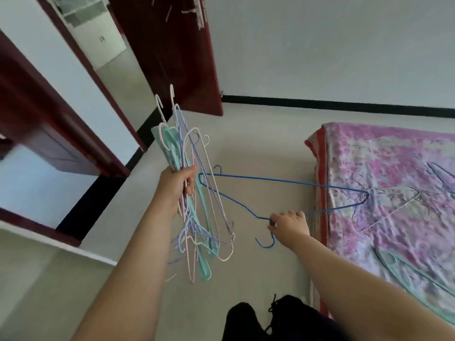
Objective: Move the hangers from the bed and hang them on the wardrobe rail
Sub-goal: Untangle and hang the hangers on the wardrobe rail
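Left hand [181, 182] raised well to the left of the bed [394, 193], fingers curled tight around a bundle of wire and plastic hangers [197, 193] in teal, pink, lilac and cream, held almost upright with hooks pointing both up and down. Right hand [289, 225] just beside the bed's near edge, fingers closed on the neck of a blue wire hanger [283, 179], its hook hanging below the hand and its far corner reaching over the pink floral bedcover [406, 148]. More hangers lying flat on the bed: a blue one [440, 172] near the far side, a white one [394, 210] in the middle, a teal one [413, 276] toward the near end. Dark red door [172, 50] standing open, far left of the bed.
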The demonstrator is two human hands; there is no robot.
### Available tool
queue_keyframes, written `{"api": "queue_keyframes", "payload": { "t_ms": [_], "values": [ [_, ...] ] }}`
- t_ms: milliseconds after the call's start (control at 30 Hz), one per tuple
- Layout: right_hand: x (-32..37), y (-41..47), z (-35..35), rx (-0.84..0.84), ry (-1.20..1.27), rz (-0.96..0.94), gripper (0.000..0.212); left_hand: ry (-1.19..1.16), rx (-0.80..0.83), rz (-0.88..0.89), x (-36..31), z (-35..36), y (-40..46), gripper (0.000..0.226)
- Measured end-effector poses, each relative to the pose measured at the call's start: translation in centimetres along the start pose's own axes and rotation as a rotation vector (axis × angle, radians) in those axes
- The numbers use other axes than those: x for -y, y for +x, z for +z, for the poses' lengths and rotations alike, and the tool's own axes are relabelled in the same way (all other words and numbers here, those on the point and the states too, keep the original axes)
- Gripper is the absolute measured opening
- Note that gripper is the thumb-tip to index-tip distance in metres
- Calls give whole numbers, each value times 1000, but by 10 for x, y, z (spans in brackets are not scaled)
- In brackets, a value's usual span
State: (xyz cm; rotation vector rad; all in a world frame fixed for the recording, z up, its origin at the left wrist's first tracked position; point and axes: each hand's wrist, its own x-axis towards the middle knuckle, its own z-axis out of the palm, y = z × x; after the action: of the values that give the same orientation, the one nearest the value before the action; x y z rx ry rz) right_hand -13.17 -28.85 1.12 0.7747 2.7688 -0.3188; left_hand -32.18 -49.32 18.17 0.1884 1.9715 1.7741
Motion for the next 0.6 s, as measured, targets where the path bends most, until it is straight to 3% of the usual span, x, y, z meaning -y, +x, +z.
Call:
{"api": "queue_keyframes", "payload": {
  "t_ms": [233, 467, 600],
  "values": [
    [153, -39, 41, 91, -12, -29, 32, 172, -197, 50, 32, -167, -88, 28],
    [313, -68, 39, 148, 330, -294, 34, 105, -433, -79, 76, -283, -171, 17],
    [400, -84, 25, 187, 379, -371, 36, -12, -617, -118, 93, -326, -204, 12]
  ]
}}
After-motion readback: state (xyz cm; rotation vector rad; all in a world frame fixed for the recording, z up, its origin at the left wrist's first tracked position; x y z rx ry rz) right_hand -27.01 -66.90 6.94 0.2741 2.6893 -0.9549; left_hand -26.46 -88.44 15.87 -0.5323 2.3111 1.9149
